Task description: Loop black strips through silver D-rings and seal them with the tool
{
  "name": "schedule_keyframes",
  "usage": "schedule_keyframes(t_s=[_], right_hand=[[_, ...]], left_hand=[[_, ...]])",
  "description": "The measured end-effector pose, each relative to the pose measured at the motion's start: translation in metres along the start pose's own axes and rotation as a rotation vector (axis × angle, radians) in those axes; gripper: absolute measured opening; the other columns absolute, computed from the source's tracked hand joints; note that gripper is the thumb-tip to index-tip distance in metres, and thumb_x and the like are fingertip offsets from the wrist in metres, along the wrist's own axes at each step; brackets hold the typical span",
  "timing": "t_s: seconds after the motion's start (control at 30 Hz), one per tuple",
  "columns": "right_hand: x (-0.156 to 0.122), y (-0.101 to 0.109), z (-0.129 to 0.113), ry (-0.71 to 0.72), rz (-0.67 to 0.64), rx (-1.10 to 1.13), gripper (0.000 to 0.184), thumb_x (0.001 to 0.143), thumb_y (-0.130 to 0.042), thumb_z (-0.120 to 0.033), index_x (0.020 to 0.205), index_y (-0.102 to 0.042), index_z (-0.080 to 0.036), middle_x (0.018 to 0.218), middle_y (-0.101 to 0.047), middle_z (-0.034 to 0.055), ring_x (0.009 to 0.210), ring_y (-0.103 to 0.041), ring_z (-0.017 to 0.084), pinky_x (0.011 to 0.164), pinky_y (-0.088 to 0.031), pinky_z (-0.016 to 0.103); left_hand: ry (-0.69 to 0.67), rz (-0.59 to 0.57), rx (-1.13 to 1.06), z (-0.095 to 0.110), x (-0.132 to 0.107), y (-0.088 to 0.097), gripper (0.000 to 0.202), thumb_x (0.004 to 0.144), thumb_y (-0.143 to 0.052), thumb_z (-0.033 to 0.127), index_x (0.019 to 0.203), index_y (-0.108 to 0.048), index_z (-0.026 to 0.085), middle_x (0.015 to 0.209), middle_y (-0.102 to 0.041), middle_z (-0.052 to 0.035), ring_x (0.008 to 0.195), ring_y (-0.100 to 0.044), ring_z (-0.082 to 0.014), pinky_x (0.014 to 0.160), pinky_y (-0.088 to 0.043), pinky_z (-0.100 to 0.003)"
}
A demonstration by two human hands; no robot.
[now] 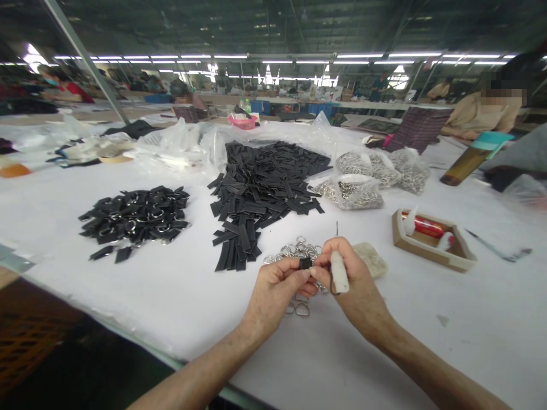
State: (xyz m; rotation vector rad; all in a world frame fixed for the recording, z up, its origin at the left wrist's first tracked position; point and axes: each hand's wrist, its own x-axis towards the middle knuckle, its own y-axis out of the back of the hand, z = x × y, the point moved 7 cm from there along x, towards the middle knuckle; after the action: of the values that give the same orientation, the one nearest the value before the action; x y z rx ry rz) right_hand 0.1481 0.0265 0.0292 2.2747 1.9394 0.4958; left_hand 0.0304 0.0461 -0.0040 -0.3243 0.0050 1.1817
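Nearest the lens: two bare forearms reaching onto the white desk (171,296), toward the near end of the heap of black strips (260,193). Left hand (277,282) closed, thumb and fingertips pinching a small black tab (305,263). Right hand (350,273) closed too, fingertips meeting the same tab, white-handled tool (339,274) clamped against the palm, thin dark tip pointing toward the strips. Tab held just above the desk, on the near side of the strip heap, over loose metal rings (299,249). Left of the heap, well apart: smaller pile of ringed tabs (137,217). Right of the heap: clear bags of rings (363,185). Further right: shallow tray (427,252) with a red tube (423,226). Beige lump (372,259) just beside the right hand, nature unclear.
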Motion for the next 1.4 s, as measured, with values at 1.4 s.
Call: schedule_keyframes(t_s=[1.4], right_hand=[[-0.002, 0.001, 0.000, 0.059, -0.005, -0.125, 0.016, 0.073, -0.053, -0.014, 0.082, -0.042, -0.023, 0.081, -0.057, -0.0017, 0.069, -0.052, 0.013, 0.059, -0.042, 0.025]], left_hand=[[0.133, -0.009, -0.076, -0.007, 0.004, -0.003, 0.018, 0.065, -0.068, 0.022, 0.076, -0.063, 0.008, 0.072, -0.069, -0.0095, 0.061, -0.065, -0.0176, 0.056, -0.053, -0.027]])
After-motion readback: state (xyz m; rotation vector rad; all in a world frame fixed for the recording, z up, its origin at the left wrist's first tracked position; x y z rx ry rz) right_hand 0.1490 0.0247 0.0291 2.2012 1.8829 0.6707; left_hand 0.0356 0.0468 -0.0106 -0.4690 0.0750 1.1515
